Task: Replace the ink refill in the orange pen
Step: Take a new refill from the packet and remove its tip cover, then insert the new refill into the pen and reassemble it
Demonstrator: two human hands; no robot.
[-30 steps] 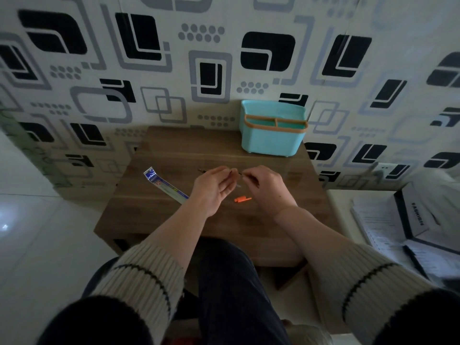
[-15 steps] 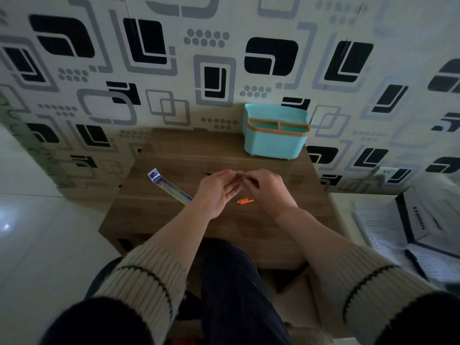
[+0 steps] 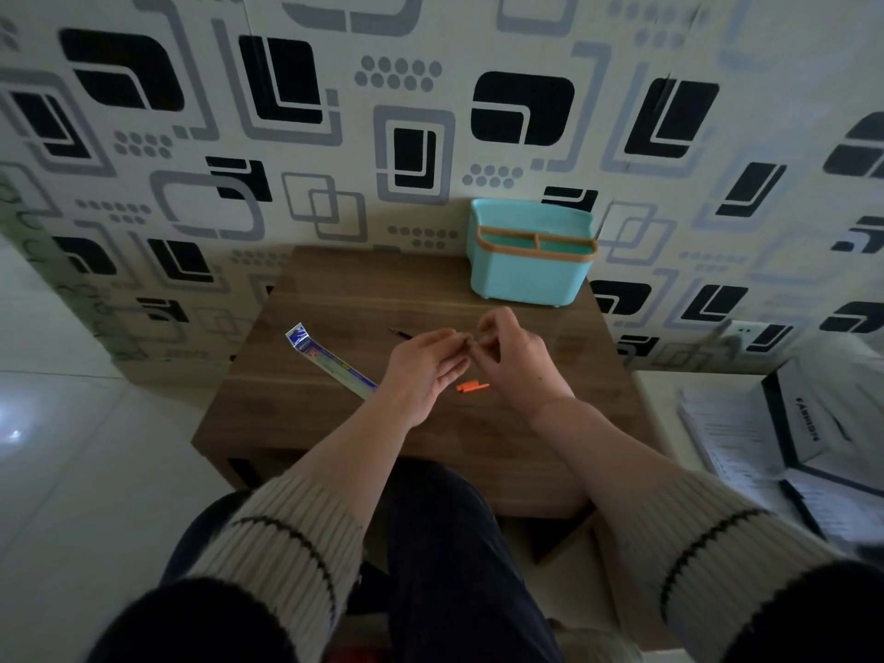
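Note:
My left hand (image 3: 423, 363) and my right hand (image 3: 509, 356) meet over the middle of the wooden table (image 3: 335, 423). Their fingertips pinch a thin pen part between them, mostly hidden by the fingers. A thin dark refill (image 3: 401, 333) lies on the table just left of my left hand's fingers. A small orange pen piece (image 3: 471, 387) lies on the table below the hands, between the wrists. A long refill packet (image 3: 330, 361) with a blue top lies diagonally to the left of my left hand.
A turquoise organiser box (image 3: 528, 275) with an orange-rimmed divider stands at the table's back right, against the patterned wall. Papers and a black-edged box (image 3: 803, 423) lie on a low surface to the right. My legs are under the table's near edge.
Both hands have stayed together over the table centre. My right hand's fingers have lifted slightly and shifted on the pinched part. The orange piece and packet have not moved.

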